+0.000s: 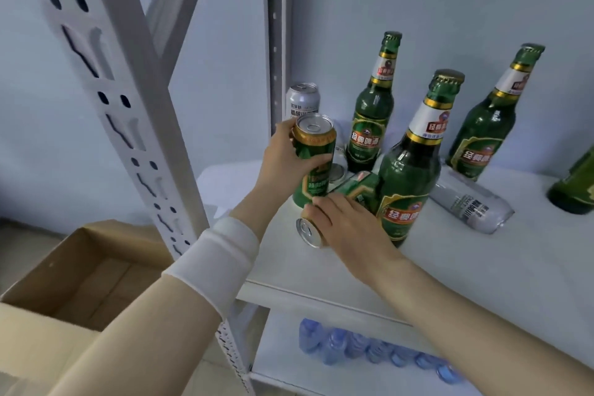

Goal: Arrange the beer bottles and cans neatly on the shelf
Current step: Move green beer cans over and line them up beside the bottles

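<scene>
My left hand grips an upright green beer can near the left end of the white shelf. My right hand holds a second green can that lies on its side, its lid facing me. Three green beer bottles stand upright: one close in front, one at the back, one at the right. A silver can stands in the back left corner. Another silver can lies on its side to the right.
A white slotted shelf post rises at the left. An open cardboard box sits on the floor below it. Blue-capped water bottles fill the lower shelf. Part of another green bottle shows at the right edge.
</scene>
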The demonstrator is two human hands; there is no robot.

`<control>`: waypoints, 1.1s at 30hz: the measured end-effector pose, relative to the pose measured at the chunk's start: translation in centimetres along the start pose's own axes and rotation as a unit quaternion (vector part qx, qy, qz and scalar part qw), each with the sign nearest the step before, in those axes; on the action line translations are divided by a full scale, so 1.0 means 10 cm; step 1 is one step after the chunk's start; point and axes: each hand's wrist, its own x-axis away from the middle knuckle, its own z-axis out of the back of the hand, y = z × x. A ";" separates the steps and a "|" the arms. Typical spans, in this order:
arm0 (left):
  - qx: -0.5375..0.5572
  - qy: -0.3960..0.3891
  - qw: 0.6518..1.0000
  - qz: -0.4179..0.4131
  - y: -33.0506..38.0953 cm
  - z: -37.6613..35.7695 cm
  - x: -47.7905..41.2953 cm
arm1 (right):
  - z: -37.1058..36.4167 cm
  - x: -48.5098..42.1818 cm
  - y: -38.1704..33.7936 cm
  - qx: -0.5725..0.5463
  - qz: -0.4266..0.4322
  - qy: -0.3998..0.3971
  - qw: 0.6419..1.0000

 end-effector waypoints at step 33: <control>0.011 -0.029 1.000 0.003 0.11 0.45 0.62 | 0.43 0.59 -0.29 -0.511 -0.425 0.139 0.734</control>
